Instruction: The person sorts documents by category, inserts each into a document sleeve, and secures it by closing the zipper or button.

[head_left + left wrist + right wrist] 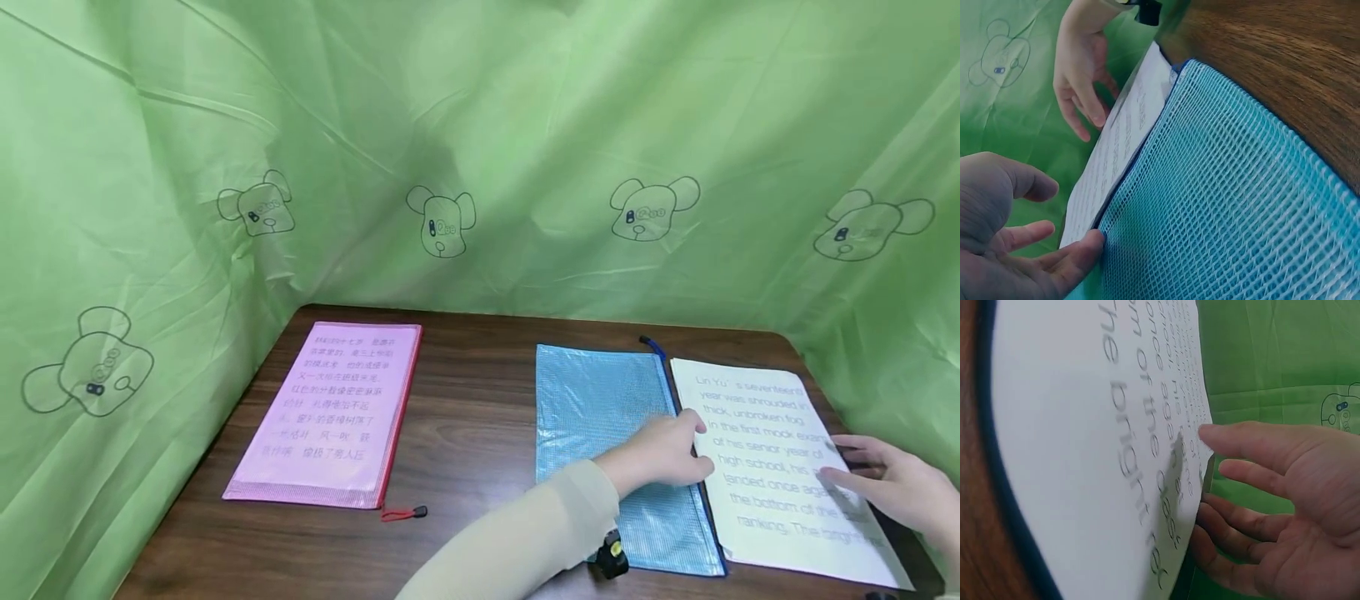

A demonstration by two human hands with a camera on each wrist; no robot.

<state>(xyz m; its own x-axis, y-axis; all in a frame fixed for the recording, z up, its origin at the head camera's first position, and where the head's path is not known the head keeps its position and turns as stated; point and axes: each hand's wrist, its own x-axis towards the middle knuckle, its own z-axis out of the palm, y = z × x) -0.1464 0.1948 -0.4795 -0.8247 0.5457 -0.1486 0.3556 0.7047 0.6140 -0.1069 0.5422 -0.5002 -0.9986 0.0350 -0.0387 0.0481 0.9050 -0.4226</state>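
Okay, I've got left hand (663, 454) and right hand (892, 483), fingers spread, flanking the printed sheet (780, 454), presumably steadying it beside the blue pouch (600, 392) at right.

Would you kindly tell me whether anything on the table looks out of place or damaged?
Nothing looks spilled or damaged. One mild oddity, perhaps: the white printed sheet lies bare beside the blue pouch, whereas the pink pouch has its page inside.

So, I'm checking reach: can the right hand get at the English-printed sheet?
Likely yes: the right hand is at the right edge of the English-printed sheet, with nothing visible between them.
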